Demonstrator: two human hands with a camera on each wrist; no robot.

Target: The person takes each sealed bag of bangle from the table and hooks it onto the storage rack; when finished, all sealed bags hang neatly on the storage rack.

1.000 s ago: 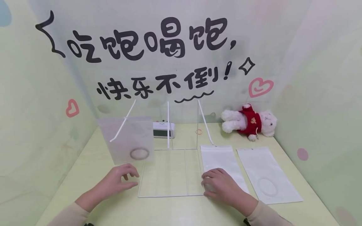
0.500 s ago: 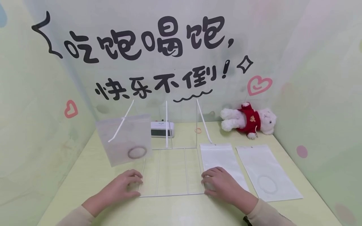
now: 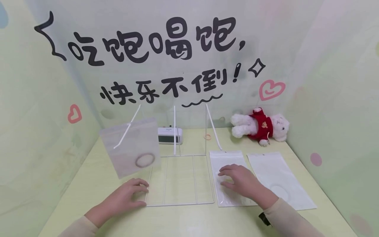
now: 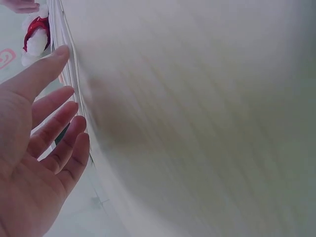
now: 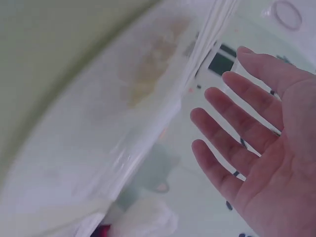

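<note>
A white wire rack (image 3: 180,205) stands on the table, with slanted hooks rising at its back. From its left hook hangs a translucent zip bag (image 3: 127,154) with a ring showing near its lower right corner. My left hand (image 3: 125,197) is at the left side of the rack's base, fingertips right at the wire. In the left wrist view its fingers are loosely bent around nothing. To the rack's right, my right hand (image 3: 244,184) hovers over a white zip bag (image 3: 226,159) lying flat, partly covering it. The right wrist view shows its fingers spread with nothing between them.
Right of that bag lies another white bag (image 3: 293,184) with a round outline in it. A plush bear (image 3: 262,126) in red lies at the back right. Behind the rack are a small white digital clock (image 3: 170,136) and an orange ring (image 3: 207,137). Printed curtain-like walls enclose the table.
My left hand has come right to the rack's left side. My right hand has left the rack's right edge and moved over the bag beside it. The hanging bag has swung slightly.
</note>
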